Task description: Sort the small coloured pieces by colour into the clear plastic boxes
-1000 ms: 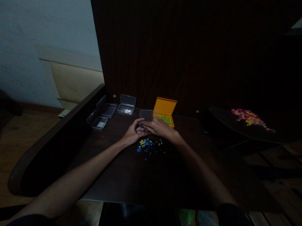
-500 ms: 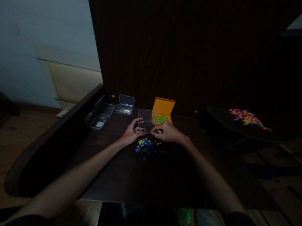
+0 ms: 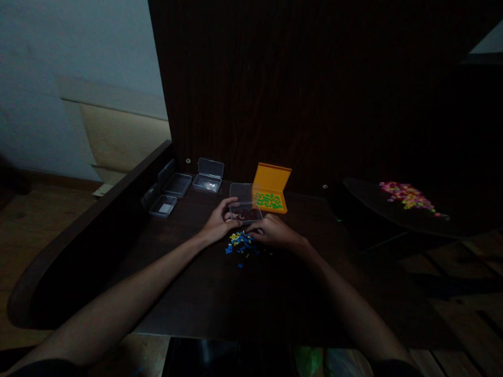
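Dim light. Open clear box [image 3: 245,211] on dark table [image 3: 213,298], centre, just in front of orange box [image 3: 270,201] holding green pieces [image 3: 269,200]. Left hand [image 3: 217,224] at the clear box's left end, fingers [image 3: 226,208] curled against its edge, thumb on the near side. Right hand [image 3: 275,234] palm down, fingertips at the right edge of the pile of blue and yellow pieces [image 3: 239,244]; pinching or not, cannot tell. Pile lies between both hands, just near of the clear box. Three more clear boxes [image 3: 177,183] far left
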Demonstrator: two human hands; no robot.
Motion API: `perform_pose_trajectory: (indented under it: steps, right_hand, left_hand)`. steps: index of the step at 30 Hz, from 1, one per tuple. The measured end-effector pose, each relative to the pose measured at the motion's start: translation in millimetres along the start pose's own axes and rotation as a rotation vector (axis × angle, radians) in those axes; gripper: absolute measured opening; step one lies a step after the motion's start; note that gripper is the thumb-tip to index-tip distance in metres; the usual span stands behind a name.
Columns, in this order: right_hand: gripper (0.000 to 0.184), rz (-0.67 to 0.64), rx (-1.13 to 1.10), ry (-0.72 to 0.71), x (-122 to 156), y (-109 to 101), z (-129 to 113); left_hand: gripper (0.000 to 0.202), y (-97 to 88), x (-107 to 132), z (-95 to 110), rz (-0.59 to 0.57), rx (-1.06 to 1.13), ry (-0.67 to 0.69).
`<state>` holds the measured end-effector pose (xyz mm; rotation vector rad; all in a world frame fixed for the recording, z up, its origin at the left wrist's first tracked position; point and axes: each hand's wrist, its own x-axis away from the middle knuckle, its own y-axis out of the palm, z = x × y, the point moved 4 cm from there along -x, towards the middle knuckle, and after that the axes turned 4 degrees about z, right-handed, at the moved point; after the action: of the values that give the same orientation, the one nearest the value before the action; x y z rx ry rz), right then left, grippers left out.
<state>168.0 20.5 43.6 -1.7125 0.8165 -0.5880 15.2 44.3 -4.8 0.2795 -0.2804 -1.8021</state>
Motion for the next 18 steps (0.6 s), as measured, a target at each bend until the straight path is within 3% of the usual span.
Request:
perform_pose_trajectory:
  steps: [10,18]
  right_hand:
    - [0.018,-0.021,0.025,0.129,-1.8,2.2,1.9]
    - [0.015,-0.01,0.037,0.15,-0.6,3.1,-0.2]
  left_hand:
    - [0.068,0.5,-0.4,0.6,-0.005,0.001,0.006]
    - [0.068,0.5,0.4,1.8,-0.002,-0.024,0.017]
